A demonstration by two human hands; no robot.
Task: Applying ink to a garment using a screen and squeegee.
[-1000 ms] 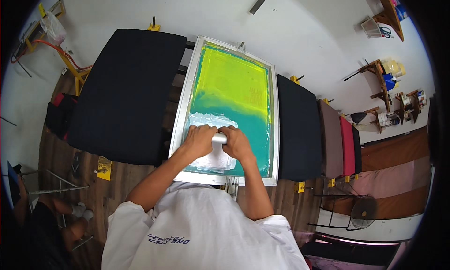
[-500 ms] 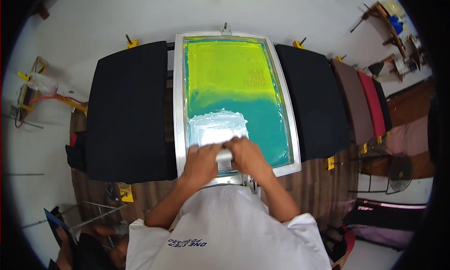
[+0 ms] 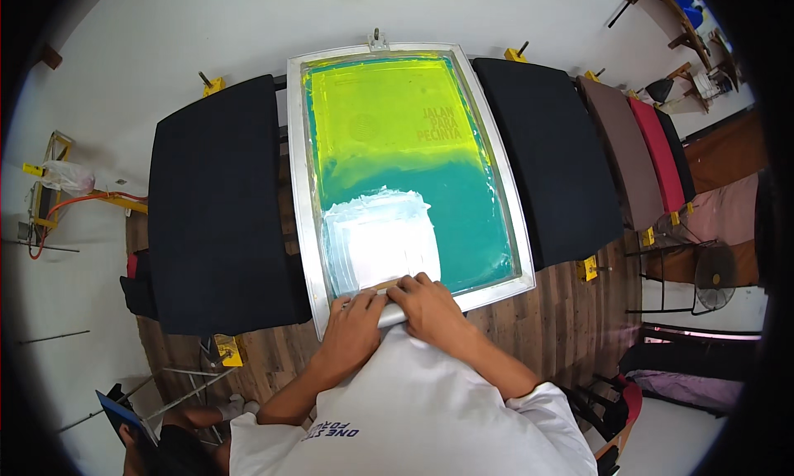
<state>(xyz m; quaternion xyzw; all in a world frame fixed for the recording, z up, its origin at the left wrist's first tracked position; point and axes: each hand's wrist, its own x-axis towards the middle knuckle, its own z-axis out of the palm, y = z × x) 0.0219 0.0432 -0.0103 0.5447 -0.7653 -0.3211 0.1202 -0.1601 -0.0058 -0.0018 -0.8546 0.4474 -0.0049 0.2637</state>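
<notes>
Before me lies a screen-printing frame (image 3: pixel 303 186) with a silver metal border. Its mesh is yellow-green at the far end and teal (image 3: pixel 471 228) nearer me. White ink (image 3: pixel 393 236) covers a squarish patch at the near left. My left hand (image 3: pixel 351 327) and my right hand (image 3: pixel 430 310) are closed side by side on a squeegee (image 3: pixel 392 314) with a silvery handle, at the near end of the frame against my white shirt. Its lower edge is mostly hidden by my fingers.
Black-covered boards flank the frame, one on the left (image 3: pixel 215 203) and one on the right (image 3: pixel 546 162). Brown and red boards follow further right. Yellow brackets (image 3: pixel 229 351) show at board ends. Another person's arm and a tablet-like panel (image 3: pixel 124 414) are at lower left. A fan (image 3: pixel 715 276) stands at right.
Both hands have drawn the squeegee toward me to the near end of the frame. More of the white ink patch shows now. The whole view has shifted and turned slightly.
</notes>
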